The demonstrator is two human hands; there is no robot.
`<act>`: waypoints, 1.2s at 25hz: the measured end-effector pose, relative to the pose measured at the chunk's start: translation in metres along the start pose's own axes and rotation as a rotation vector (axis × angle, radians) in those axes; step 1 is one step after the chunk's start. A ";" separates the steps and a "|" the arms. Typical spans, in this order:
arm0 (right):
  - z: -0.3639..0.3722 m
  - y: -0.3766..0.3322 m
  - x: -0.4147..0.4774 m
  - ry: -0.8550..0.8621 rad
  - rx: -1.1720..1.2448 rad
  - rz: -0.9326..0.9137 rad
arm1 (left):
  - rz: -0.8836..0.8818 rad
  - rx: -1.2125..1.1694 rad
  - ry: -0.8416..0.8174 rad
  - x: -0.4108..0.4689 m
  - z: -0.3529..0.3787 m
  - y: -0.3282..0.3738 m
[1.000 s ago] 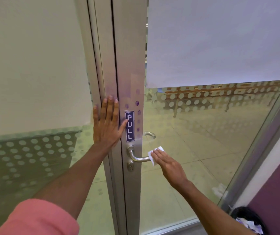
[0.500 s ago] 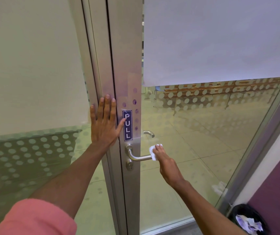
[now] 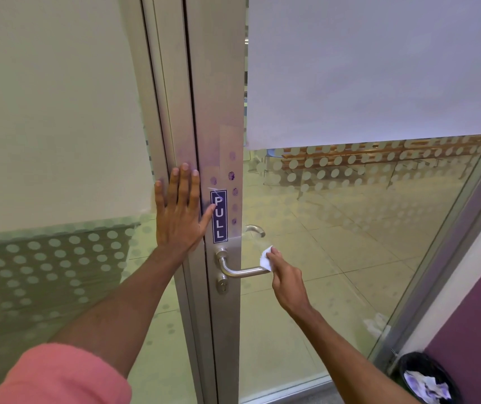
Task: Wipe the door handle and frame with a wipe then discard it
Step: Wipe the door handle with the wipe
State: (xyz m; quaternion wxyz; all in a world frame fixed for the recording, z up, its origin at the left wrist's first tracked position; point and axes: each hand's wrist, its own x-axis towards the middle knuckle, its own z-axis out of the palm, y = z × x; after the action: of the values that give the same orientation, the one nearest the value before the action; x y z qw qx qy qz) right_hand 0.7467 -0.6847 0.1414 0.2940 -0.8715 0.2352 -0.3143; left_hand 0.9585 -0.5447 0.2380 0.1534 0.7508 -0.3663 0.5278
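A silver lever door handle (image 3: 240, 272) sticks out to the right from the aluminium door frame (image 3: 219, 97), just below a blue "PULL" sticker (image 3: 219, 216). My right hand (image 3: 287, 279) pinches a small white wipe (image 3: 265, 259) against the free end of the lever. My left hand (image 3: 179, 212) lies flat with fingers spread on the frame, left of the sticker. Purple smudges (image 3: 231, 176) dot the frame above and beside the sticker.
The glass door (image 3: 350, 228) has a band of frosted dots and a white sheet (image 3: 379, 68) over its upper part. A black bin (image 3: 426, 380) with crumpled wipes stands on the floor at the bottom right, beside a purple wall (image 3: 472, 316).
My right hand has turned over the end of the lever with the wipe, shifting slightly up. My left hand stays pressed on the frame.
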 end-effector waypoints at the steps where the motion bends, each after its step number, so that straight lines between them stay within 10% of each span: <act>1: 0.003 0.000 -0.007 0.027 0.020 -0.005 | 0.001 0.005 0.001 0.000 0.001 0.000; 12: 0.013 -0.011 0.002 0.216 0.232 0.235 | 0.003 0.005 0.000 0.000 0.001 -0.002; 21: 0.018 -0.017 0.016 0.291 1.621 0.731 | 0.016 -0.009 0.010 0.000 -0.001 -0.002; 30: 0.013 -0.021 0.014 0.304 1.750 0.801 | 0.013 -0.019 -0.022 0.000 -0.005 -0.001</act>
State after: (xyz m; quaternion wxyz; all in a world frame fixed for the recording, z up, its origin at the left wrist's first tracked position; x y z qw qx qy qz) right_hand 0.7699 -0.6732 0.1527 0.8893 -0.1505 0.2330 -0.3636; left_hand 0.9559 -0.5414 0.2403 0.1530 0.7527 -0.3777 0.5170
